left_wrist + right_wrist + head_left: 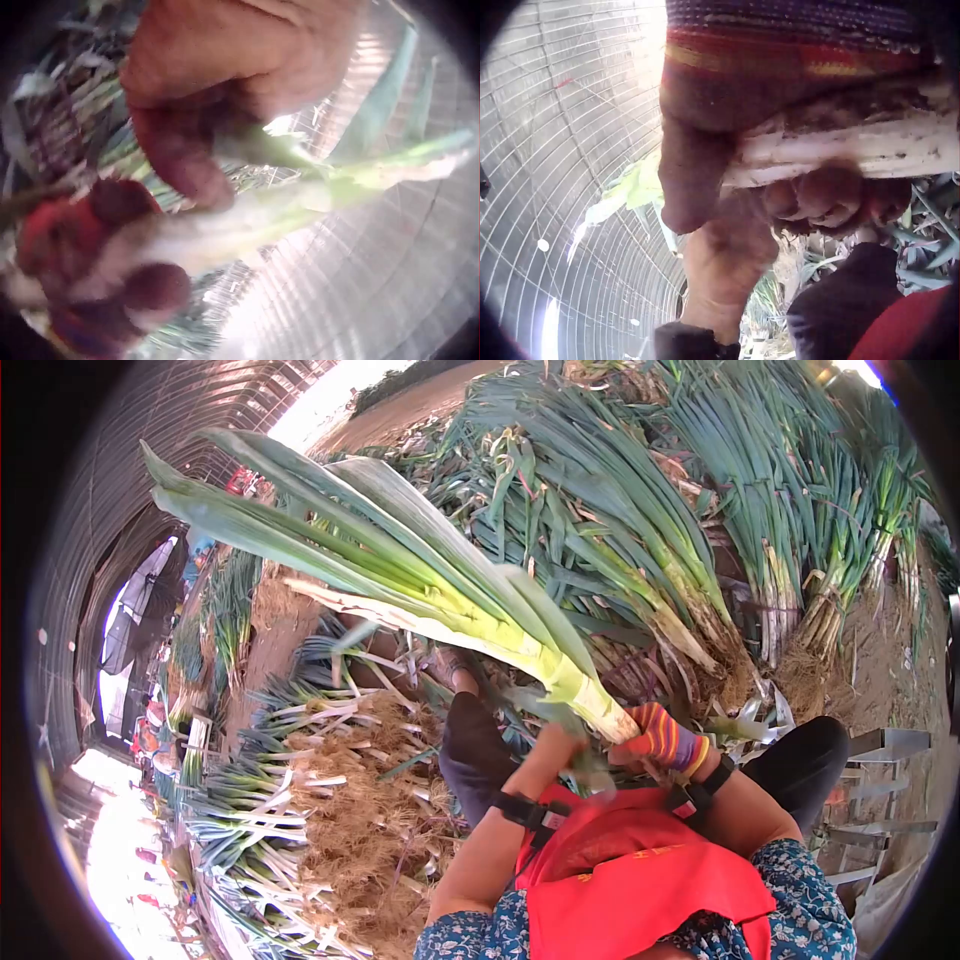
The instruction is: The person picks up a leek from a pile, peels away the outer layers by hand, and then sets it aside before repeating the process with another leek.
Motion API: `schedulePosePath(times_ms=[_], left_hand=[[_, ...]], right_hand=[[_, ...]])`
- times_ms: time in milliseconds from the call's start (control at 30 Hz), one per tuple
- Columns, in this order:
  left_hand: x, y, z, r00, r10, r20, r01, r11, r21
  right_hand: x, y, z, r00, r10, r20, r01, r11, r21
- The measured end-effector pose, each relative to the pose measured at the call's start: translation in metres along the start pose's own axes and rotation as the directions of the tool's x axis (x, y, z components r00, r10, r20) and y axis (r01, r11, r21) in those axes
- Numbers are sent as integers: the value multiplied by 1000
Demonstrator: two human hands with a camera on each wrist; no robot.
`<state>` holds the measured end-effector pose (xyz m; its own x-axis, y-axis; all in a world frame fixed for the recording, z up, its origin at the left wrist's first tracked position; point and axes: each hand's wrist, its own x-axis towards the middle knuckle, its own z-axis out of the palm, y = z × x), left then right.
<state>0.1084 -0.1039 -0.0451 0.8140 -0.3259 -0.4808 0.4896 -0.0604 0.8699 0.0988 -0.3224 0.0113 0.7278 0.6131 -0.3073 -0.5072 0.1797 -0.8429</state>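
A large leek with broad green leaves slants up and left across the head view. My right hand, in a striped fingerless glove, grips its pale lower end. In the right wrist view, the thumb and bare fingertips wrap around the white, soil-marked stem. My bare left hand, blurred, is close beside that stem. The left wrist view has the fingers of this hand curled around a green strip of leek leaf, right at the stalk. The palm covers part of this strip.
Leeks with brown roots lie heaped at the left. Leek bundles lie at the upper middle, with others to their right. A metal frame stands at the right. A red apron covers the person's lap.
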Motion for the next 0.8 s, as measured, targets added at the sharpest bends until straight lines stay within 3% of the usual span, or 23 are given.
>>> schedulePosePath(times_ms=[67, 100, 167, 200, 233, 300, 367, 533, 600, 633, 700, 733, 767, 800], left_hand=[[-13, -6, -3, 990, 84, -115, -67, 987, 146], [-20, -8, -5, 979, 128, -161, -90, 970, 225], [-34, -10, -7, 944, 222, -245, -122, 922, 367], [-39, 5, -7, 866, 375, -331, -323, 924, 204], [-43, 30, -9, 749, 491, -444, -523, 850, 58], [-57, 83, -11, 657, 599, -458, -718, 681, -139], [-62, 108, -13, 645, 597, -476, -749, 619, -238], [-53, 102, -15, 616, 528, -585, -736, 651, -187], [-49, 98, -17, 548, 506, -666, -686, 727, -12], [-46, 94, -19, 550, 505, -666, -686, 728, -14], [-44, 84, -19, 597, 449, -665, -536, 840, 86], [-45, 80, -12, 613, 510, -603, -430, 856, 288], [-42, 71, -4, 546, 606, -578, -508, 788, 347], [-45, 71, -2, 628, 593, -504, -496, 804, 327]], right_hand=[[7, 2, -2, 986, -121, -114, 101, 980, -170], [13, 8, -4, 985, -126, -119, 105, 981, -164], [24, 20, -11, 936, -315, -157, 283, 939, -195], [27, 24, -18, 922, -355, -152, 278, 883, -378], [29, 30, -18, 927, -348, -143, 273, 883, -383], [32, 45, -14, 907, -399, -135, 306, 844, -441], [38, 57, -9, 902, -420, -100, 332, 823, -460], [45, 70, -2, 890, -411, -198, 270, 824, -499], [44, 71, 1, 874, -423, -239, 239, 803, -547], [45, 68, 2, 866, -421, -270, 204, 791, -576], [46, 66, 0, 856, -415, -309, 162, 782, -602], [51, 67, -4, 870, -380, -313, 141, 801, -582], [53, 69, -6, 883, -348, -316, 121, 818, -563], [52, 69, -7, 884, -342, -320, 135, 840, -526]])
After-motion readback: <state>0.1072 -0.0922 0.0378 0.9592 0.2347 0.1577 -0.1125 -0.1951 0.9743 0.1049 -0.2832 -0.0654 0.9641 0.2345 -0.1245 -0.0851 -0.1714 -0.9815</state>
